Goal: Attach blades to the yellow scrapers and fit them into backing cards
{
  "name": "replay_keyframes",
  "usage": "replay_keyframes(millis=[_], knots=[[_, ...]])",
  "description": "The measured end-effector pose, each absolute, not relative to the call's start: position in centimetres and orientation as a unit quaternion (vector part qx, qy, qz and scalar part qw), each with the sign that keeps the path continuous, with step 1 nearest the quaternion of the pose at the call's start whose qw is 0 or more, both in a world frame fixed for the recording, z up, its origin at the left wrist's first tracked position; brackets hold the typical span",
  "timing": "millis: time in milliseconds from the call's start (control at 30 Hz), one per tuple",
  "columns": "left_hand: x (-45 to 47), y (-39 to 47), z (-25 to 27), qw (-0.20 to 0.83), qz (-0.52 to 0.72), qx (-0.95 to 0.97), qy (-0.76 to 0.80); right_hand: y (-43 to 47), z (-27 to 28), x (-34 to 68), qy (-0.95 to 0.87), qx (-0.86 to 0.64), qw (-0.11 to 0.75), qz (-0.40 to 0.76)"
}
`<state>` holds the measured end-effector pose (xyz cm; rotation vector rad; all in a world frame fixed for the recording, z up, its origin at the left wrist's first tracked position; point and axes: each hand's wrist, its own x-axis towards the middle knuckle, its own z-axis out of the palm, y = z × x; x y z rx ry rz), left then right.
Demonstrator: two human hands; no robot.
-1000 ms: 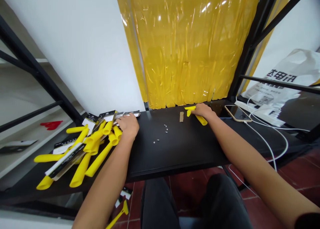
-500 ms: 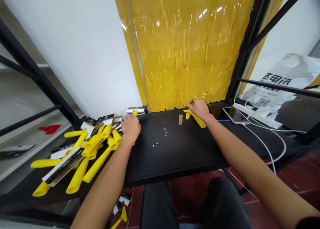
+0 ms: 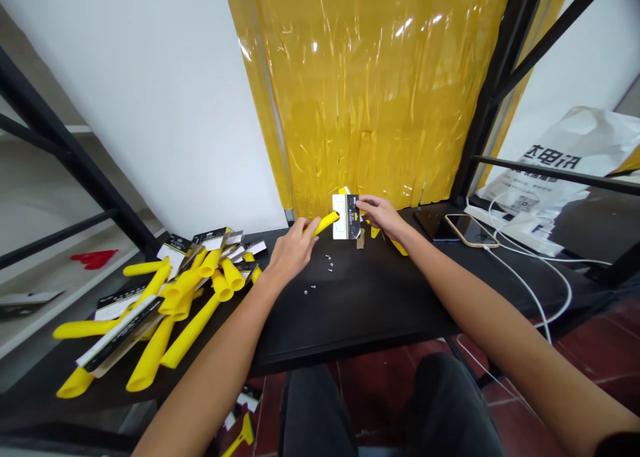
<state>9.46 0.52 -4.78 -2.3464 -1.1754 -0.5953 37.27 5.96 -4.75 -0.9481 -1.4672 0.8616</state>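
My left hand (image 3: 294, 250) is closed round the yellow handle of a scraper (image 3: 327, 224) with a printed card sleeve (image 3: 346, 217) over its head. The fingers of my right hand (image 3: 376, 212) pinch the right edge of that sleeve. The scraper is held up above the table, and its head is hidden by the card. Behind my right wrist lies a yellow plastic piece (image 3: 397, 246), partly covered. A small brown cardboard bit (image 3: 361, 242) lies below the sleeve. Several tiny screws and nuts (image 3: 330, 264) are scattered on the black table (image 3: 345, 317).
A pile of yellow-handled scrapers (image 3: 180, 290) in card sleeves covers the table's left side. At right are a phone (image 3: 471, 231), white cables (image 3: 545, 297) and a white plastic bag (image 3: 565, 157). A yellow scraper (image 3: 245, 434) is on the red floor. Black frame posts (image 3: 493, 90) flank the table.
My left hand has moved right from the pile, bringing a scraper in its sleeve to the middle. My right hand has moved slightly left from the yellow plastic piece and taken the sleeve's edge.
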Motion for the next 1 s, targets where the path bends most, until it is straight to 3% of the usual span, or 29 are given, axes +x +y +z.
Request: replay_keyframes(millis=[167,367,600,733,1000], knots=[[9.0,0.7,-4.6,0.204,-0.242,-0.852,-0.417,5.3,-4.7,35.8,-0.630,-0.356,0.602,0.337],[9.2,0.3,-4.4,0.132,-0.286,-0.855,-0.411,4.3,-4.3,35.4,-0.556,-0.306,0.572,0.520],[9.9,-0.7,-4.2,0.100,-0.299,-0.862,-0.396,3.3,-4.8,33.1,-0.564,-0.332,0.570,0.497],[10.8,-1.7,-3.8,0.123,-0.320,-0.850,-0.399,2.1,-5.0,31.0,-0.569,-0.324,0.569,0.498],[11.3,-2.3,-3.3,0.163,-0.248,-0.861,-0.413,1.9,-4.7,30.9,-0.535,-0.311,0.582,0.528]])
